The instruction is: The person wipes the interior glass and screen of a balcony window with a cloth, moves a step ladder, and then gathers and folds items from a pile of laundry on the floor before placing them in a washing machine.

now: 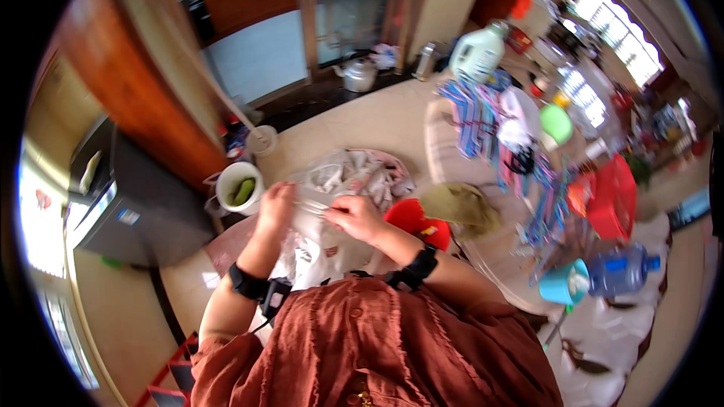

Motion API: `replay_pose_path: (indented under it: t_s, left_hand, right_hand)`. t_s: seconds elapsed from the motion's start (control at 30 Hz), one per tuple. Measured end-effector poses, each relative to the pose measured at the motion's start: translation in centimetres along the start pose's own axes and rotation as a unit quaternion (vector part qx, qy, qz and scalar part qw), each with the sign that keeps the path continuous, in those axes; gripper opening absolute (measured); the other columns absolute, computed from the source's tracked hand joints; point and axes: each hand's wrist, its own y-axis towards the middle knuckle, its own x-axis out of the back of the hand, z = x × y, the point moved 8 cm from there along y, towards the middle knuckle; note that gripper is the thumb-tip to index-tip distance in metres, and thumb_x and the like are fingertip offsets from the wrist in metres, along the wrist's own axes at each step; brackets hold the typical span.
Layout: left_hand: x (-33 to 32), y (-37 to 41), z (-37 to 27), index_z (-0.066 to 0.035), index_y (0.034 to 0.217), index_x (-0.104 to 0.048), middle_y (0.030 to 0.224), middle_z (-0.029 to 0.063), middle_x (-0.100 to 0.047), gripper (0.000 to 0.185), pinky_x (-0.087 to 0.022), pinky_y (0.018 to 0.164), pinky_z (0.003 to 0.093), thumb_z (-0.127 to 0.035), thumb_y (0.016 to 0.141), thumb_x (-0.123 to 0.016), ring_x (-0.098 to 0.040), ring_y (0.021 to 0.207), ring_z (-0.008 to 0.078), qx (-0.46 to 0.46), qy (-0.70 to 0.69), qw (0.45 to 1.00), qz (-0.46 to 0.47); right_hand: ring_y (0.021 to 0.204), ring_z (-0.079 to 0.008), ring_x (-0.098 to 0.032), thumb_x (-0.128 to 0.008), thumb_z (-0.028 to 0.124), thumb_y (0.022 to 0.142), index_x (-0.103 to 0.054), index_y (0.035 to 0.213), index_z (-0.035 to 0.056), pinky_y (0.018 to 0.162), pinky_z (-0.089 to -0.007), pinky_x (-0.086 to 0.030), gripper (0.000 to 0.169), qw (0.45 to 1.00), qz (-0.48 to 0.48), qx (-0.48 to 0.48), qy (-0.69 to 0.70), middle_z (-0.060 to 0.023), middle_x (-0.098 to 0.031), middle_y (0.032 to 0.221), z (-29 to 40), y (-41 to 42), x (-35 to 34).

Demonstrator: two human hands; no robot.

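Note:
My left hand (277,208) is blurred and grips one end of a thin white material, held up in front of my body. The thumb and fingers of my right hand (359,217) pinch the other side, where it gathers into narrow folds. This white material (310,203), cloth or plastic, is stretched between the hands. Beneath it hangs or lies more white material (328,249) with a small red print; I cannot tell whether it is one piece. Beyond the hands, pale crumpled cloths (362,172) are heaped on the floor, with a pinkish edge around them.
A white bucket (225,186) with green vegetables stands left, beside a dark cabinet-like appliance (150,209). To the right are a red basin (404,215), an olive hat (461,203) and a sofa (444,141) bearing several hangers (469,116). A metal kettle (359,74) sits by the doorway.

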Motion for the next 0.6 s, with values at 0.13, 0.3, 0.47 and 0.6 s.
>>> replay_pose_path:
  t_s: [0.13, 0.3, 0.47, 0.6]
  left_hand:
    - [3.1, 3.3, 1.9, -0.006, 0.074, -0.053, 0.062, -0.0016, -0.046, 0.017, -0.035, 0.051, 0.0233, -0.02, 0.08, -0.047, -0.042, 0.056, 0.0086, 0.074, -0.092, 0.993, -0.007]
    - [-3.3, 1.3, -0.1, -0.006, 0.074, -0.053, 0.065, -0.0025, -0.047, 0.012, -0.033, 0.055, 0.0206, -0.016, 0.081, -0.05, -0.041, 0.059, 0.0067, 0.04, -0.013, 0.997, 0.066]
    - [-9.7, -0.4, 0.3, -0.004, 0.077, -0.052, 0.067, -0.0013, -0.049, 0.015, -0.035, 0.056, 0.0217, -0.018, 0.081, -0.05, -0.042, 0.063, 0.007, 0.029, -0.031, 0.984, 0.173]
    - [-11.3, 0.4, 1.2, -0.002, 0.081, -0.053, 0.069, 0.0011, -0.05, 0.016, -0.037, 0.057, 0.0233, -0.017, 0.079, -0.048, -0.044, 0.064, 0.009, 0.056, 0.002, 0.983, 0.175]
  right_hand:
    - [0.051, -0.0069, -0.049, -0.058, 0.019, 0.075, -0.059, 0.071, -0.0004, 0.048, -0.0206, -0.039, 0.02, 0.989, -0.037, -0.089, 0.111, -0.0017, -0.056, 0.059, -2.8, -1.1, 3.1]
    - [0.057, -0.0065, -0.053, -0.06, 0.022, 0.076, -0.061, 0.079, -0.0005, 0.052, -0.0211, -0.043, 0.023, 0.999, -0.036, -0.012, 0.016, -0.0016, -0.059, 0.066, -3.8, -2.4, 3.8]
    - [0.054, -0.0124, -0.057, -0.062, 0.027, 0.07, -0.062, 0.069, 0.0014, 0.051, -0.026, -0.043, 0.026, 0.991, -0.107, -0.08, 0.012, -0.0065, -0.06, 0.058, -4.8, -3.2, 5.7]
    - [0.052, -0.01, -0.053, -0.061, 0.024, 0.071, -0.06, 0.067, 0.001, 0.049, -0.0253, -0.04, 0.023, 0.991, -0.121, -0.047, -0.014, -0.0054, -0.058, 0.056, -3.0, -4.3, 7.8]
